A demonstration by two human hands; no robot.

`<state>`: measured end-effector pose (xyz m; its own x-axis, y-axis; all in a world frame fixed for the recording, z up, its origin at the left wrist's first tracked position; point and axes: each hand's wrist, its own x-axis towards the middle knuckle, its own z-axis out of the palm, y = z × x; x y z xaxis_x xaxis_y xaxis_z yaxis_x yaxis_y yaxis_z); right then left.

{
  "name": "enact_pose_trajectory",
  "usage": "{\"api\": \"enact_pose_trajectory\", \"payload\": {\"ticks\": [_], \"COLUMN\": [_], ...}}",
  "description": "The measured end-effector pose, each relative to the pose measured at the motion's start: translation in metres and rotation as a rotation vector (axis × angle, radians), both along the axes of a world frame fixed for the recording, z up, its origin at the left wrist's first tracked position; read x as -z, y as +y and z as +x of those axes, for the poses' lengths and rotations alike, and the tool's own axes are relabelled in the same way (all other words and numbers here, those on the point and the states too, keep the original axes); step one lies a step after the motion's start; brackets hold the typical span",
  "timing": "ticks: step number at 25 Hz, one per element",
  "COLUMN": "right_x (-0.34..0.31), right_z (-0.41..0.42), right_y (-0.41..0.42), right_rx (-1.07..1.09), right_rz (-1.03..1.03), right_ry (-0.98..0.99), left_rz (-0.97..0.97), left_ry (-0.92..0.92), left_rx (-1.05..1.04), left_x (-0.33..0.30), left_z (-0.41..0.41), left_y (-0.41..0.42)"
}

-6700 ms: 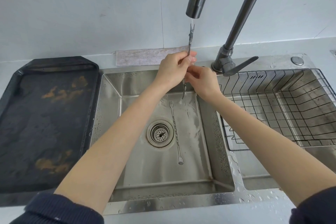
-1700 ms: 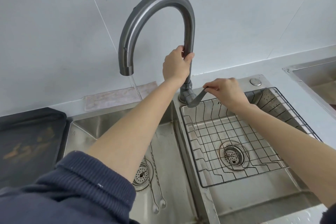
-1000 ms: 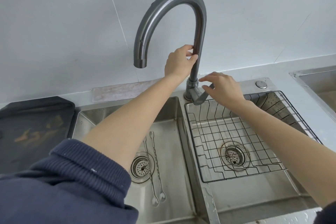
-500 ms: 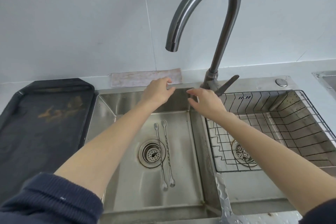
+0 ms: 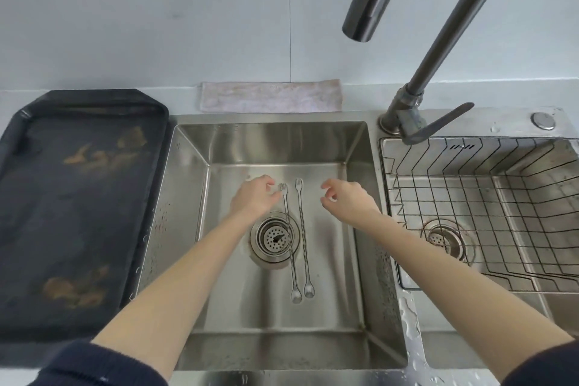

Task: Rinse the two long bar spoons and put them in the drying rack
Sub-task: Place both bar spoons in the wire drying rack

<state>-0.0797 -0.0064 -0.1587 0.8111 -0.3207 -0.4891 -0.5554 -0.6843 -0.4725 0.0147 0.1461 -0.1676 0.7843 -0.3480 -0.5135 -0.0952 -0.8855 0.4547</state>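
both my hands are down in the left basin (image 5: 194, 197) of the steel sink, in the middle of the frame. my left hand (image 5: 254, 197) hovers with fingers loosely curled, its fingertips (image 5: 275, 195) right at the forked top of the left bar spoon (image 5: 289, 241); i cannot tell whether they touch it, and the grip has hold of nothing. my right hand (image 5: 346, 200) sits to the right of the spoons, fingers relaxed and bent, thumb and forefinger apart, holding nothing.

the two spoons lie flat on the basin floor, side by side and nearly parallel, forked ends toward the top of the frame, bowls toward the bottom. the left one crosses the rim of the drain strainer (image 5: 274, 238); the right bar spoon (image 5: 302, 238) lies just beside the strainer.

the wire drying rack (image 5: 470, 197) sits in the right basin, right of frame, with no spoon in it. the dark faucet (image 5: 438, 41) arches at upper right, no water running from its spout. a dark tray (image 5: 78, 197) fills the left, and a folded cloth (image 5: 271, 95) lies on the table behind the sink.
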Motion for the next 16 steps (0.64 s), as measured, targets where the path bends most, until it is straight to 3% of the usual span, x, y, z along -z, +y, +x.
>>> {"api": "enact_pose_trajectory", "payload": {"ticks": [7,16], "right_x": [0.056,0.103], "right_z": [-0.004,0.005], "right_y": [0.023,0.054], "right_rx": [0.021,0.031], "right_rz": [0.052,0.013], "right_ry": [0.222,0.322], "left_rz": [0.044,0.072], "left_ry": [0.146,0.226], "left_rx": [0.020,-0.058], "left_x": [0.055,0.103], "left_z": [-0.019,-0.036], "left_y": [0.016,0.013]}}
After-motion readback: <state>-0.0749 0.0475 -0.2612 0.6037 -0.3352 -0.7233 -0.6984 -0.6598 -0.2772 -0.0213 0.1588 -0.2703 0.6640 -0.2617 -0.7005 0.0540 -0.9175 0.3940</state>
